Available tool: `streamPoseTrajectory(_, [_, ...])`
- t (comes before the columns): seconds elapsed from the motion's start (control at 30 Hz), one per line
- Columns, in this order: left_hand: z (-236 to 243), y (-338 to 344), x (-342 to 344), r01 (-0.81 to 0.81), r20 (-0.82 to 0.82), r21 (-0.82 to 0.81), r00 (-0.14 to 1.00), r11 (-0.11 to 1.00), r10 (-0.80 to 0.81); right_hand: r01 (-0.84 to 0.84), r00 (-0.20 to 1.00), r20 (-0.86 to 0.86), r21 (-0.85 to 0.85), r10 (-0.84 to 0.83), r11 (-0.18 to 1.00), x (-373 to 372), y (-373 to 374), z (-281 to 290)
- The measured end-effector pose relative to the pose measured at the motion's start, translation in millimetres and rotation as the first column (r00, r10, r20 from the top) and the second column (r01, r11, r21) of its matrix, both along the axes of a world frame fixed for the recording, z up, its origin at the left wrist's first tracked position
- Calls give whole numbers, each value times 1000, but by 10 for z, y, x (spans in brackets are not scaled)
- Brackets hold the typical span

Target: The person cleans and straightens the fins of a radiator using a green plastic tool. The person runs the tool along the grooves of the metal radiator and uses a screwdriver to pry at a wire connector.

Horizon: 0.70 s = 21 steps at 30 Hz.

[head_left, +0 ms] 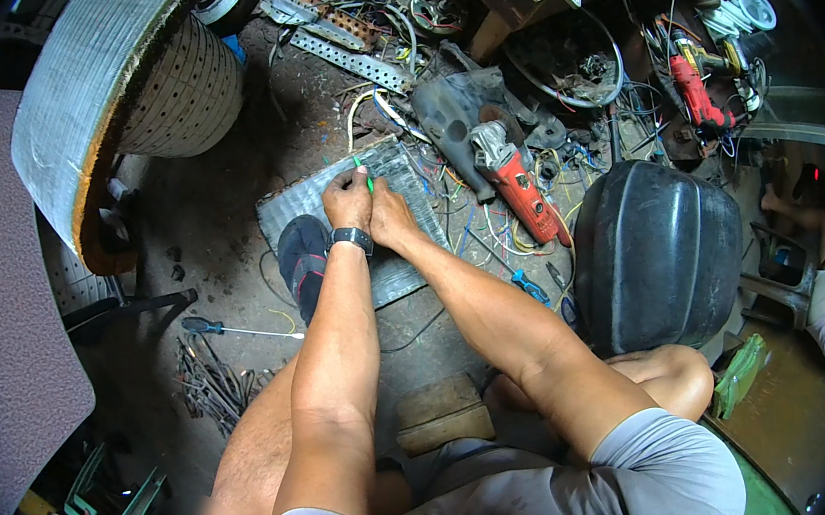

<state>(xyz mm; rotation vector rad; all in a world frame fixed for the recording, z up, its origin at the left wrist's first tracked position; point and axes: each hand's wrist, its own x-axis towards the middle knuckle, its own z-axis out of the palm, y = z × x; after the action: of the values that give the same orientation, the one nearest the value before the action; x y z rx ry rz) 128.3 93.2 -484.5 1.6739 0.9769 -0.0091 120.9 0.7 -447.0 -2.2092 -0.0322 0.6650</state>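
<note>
The fingers of both bare hands are curled in close together: the left hand [347, 201] and the right hand [389, 214] both grip a slim, bright-green piece [371, 184], which shows between their fingertips and is mostly covered by them. A dark-strapped wristwatch [350, 239] sits on the left wrist, just behind the left fingers. Under the fingers lies a flat, grey, roughly rectangular sheet [296, 201], and on it, left of and nearer the body than the fingers, rests a dark shoe with red trim [303, 254]. Right of the fingers, among thin coloured wires, lies a red-bodied angle grinder with a metal head [523, 191]; farther right stands a bulky, glossy black moulded shell [660, 252]. Nearer the body, a blue-handled screwdriver [529, 285] lies to the right of the fingers and another screwdriver with a dark blue handle [202, 325] to the left, near a heap of thin metal rods [214, 379]. Beyond the fingers lies a perforated grey metal strip [349, 60], while far off to their right is a red power tool [697, 92]
</note>
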Motion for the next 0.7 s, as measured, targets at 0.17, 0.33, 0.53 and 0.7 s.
streamPoseTrajectory(0.17, [45, -73, -5, 18, -18, 15, 1000, 1000, -18, -4, 1000, -13, 4, 4, 1000, -13, -65, -95])
streamPoseTrajectory(0.33, [58, -67, 0, 33, -6, 21, 999, 999, -33, 26, 1000, -17, 11, -26, 1000, -15, -50, -155])
streamPoseTrajectory(0.53, [23, -43, -10, 8, -2, 41, 1000, 999, -8, -28, 999, -21, 19, 28, 999, 8, -34, -25])
streamPoseTrajectory(0.7, [37, -47, 0, 16, -22, 36, 1000, 999, -15, 4, 999, -53, 6, -4, 1000, 19, -35, 13])
